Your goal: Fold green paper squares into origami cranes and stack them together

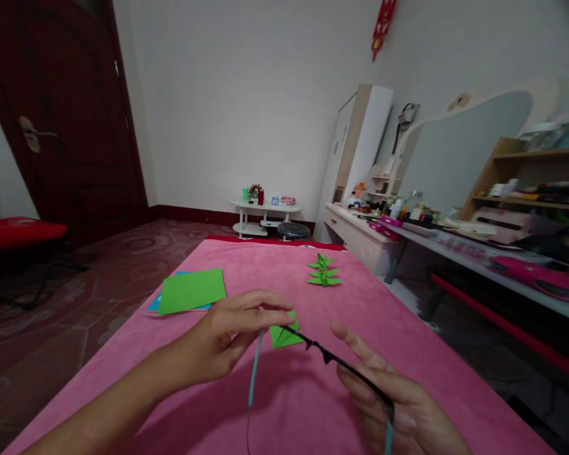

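A pair of eyeglasses [346,365] with a thin black top rim and teal temples slants across the view, its left end higher. My left hand [234,325] is closed on that end, fingers reaching over the hinge. My right hand [398,395] curves loosely around the other end; the rim crosses in front of its fingers, which are partly apart. Beneath the glasses, a small folded green paper [284,332] with crease lines lies on the pink cloth [275,272]. Farther off to the right, several spiky green folded paper pieces [324,272] stand in a row.
Green paper sheets [192,291] lie over blue ones on the left of the cloth. A cluttered dressing table [360,221] with a mirror runs along the right. A low white stand [265,207] is against the back wall, and a red seat [19,234] is at far left.
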Demonstrator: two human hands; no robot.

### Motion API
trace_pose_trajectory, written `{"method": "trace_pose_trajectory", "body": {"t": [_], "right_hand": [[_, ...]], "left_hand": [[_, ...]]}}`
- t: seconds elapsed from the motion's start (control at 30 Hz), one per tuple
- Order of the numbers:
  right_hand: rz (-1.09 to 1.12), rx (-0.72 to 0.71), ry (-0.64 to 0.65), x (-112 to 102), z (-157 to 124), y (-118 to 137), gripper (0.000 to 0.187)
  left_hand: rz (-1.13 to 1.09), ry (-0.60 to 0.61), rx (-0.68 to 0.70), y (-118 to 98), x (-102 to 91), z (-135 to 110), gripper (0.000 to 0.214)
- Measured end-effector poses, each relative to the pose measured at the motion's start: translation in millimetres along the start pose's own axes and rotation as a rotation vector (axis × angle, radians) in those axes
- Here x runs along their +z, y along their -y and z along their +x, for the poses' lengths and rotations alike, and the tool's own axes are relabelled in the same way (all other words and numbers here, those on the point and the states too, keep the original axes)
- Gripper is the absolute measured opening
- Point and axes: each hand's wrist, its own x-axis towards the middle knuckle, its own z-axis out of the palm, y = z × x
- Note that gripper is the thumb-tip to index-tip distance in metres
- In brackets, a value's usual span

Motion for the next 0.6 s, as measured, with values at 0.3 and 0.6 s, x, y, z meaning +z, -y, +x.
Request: {"method": "trace_pose_trajectory", "body": {"t": [0.3, 0.6], "right_hand": [[0.093, -0.062, -0.055, -28, 10, -24, 0.033], [-1.070, -0.603, -0.230, -50, 17, -36, 0.043]], "left_hand": [[0.089, -0.143, -0.023, 6, 27.4, -12, 0.028], [-0.018, -0.014, -0.623, 11, 47.4, -14, 0.037]]}}
